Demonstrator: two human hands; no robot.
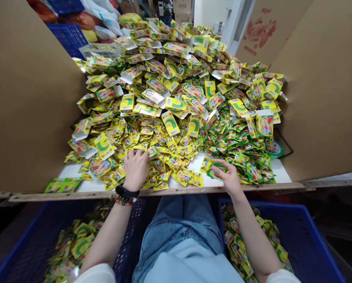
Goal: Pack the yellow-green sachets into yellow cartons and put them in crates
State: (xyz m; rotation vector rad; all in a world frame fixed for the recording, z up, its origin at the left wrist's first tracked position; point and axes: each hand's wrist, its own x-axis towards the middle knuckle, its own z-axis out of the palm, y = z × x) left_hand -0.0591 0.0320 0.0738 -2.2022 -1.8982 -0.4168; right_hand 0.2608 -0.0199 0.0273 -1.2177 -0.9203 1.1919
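My left hand point(137, 165), with a dark band and beads at the wrist, reaches palm down into the pile of small yellow packets point(164, 145). Its fingertips are curled among them, and what they grip, if anything, is hidden. Over the white tabletop point(198, 161), my right hand point(227, 173) pinches green and yellow packets point(214, 168) between thumb and fingers. Small green packets point(237, 145) are heaped just right of that hand. Behind both hands rises a large mound of yellow boxes point(170, 104), several with white flaps open.
Cardboard walls point(25, 98) stand at left and right. A wooden edge point(176, 191) borders the table's front. Below it are a left blue crate point(22, 243) and a right blue crate point(314, 239) holding packs. A green tape roll point(277, 150) lies at the right.
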